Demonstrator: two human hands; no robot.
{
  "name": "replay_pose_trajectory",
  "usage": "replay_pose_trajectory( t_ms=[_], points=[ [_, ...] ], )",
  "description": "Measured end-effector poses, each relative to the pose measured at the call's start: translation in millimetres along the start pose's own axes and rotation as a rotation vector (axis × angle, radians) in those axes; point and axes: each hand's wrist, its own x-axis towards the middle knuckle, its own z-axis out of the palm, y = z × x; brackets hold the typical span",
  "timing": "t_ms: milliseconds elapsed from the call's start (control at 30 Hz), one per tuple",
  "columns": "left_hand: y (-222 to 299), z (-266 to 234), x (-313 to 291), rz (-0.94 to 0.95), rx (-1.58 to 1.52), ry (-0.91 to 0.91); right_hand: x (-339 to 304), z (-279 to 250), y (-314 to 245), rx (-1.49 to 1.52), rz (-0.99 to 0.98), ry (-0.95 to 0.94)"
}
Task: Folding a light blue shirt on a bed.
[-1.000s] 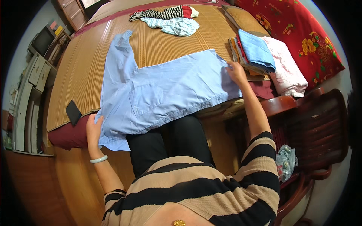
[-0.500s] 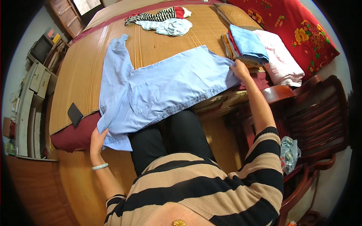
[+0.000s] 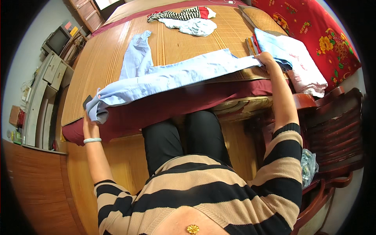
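Blue shirt lies across the middle of the frame, body stretched sideways along the near side of the bamboo mat, one sleeve running up toward the upper centre-left, rumpled, resting on the mat. My left hand, at left of the frame, is closed on the bunched end of the cloth; most of the fingers are hidden under it, so I cannot tell how tightly. My right hand, right of upper centre, is nearly closed, fingers pinching the other end, close to the stack of folded clothes. Between my hands the near edge hangs as a long band, clear of my lap, with the dark red sheet showing beneath. Black phone is partly covered at the left end. Two loose garments lie at top centre, well apart from the shirt. My reading: a fold is being made, near side being turned over the far side. Next move seems to call for keeping both ends taut and level, laying the band down evenly, then smoothing; the loose sleeve wants tucking in, and the phone could leave a lump.
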Motion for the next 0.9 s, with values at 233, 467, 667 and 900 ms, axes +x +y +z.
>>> replay_pose_trajectory(
  t_ms=[233,467,667,900],
  points=[
    [-23,-13,-47,-0.252,0.155,0.084,-27,23,49,-0.284,-0.173,-0.208],
    [-66,-1,-72,-0.269,0.671,-0.083,-47,23,70,-0.241,-0.237,-0.225],
    [-19,44,-66,-0.063,1.529,0.074,-62,29,-10,-0.398,-0.445,0.14],
    [-30,102,51,0.594,1.404,0.103,-41,134,-74,-0.062,-0.766,0.048]
  ],
)
